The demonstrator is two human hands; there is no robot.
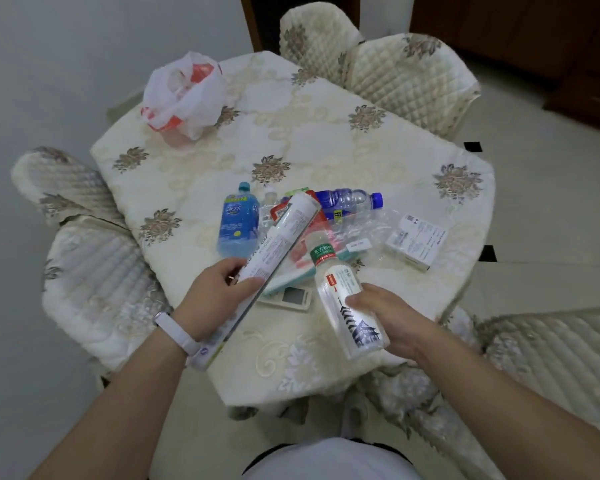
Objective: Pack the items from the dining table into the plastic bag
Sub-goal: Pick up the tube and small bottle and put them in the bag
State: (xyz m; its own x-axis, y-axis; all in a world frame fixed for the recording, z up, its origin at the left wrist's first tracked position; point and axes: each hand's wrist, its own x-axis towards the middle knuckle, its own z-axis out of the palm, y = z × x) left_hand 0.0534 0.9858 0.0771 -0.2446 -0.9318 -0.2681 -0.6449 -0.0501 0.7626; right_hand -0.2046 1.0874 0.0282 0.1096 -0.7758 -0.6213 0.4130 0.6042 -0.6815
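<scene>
My left hand [212, 299] grips a long white box [274, 251] that slants up over the pile of items. My right hand [388, 317] holds a white bottle with a green cap [347, 306], lifted above the table's near edge. On the table lie a blue drink bottle [238, 223], a clear bottle with a blue cap [352, 200], a crumpled clear bottle [368, 225], a white carton [416, 240], a teal-edged packet [300, 271] and a white remote [290, 297]. The white and red plastic bag [184, 95] sits at the far left corner, its mouth open.
The table [291, 140] wears a cream floral cloth. Quilted chairs stand around it: two at the back [406, 74], two on the left [94, 278] and one at the right [551, 351]. A grey wall runs along the left.
</scene>
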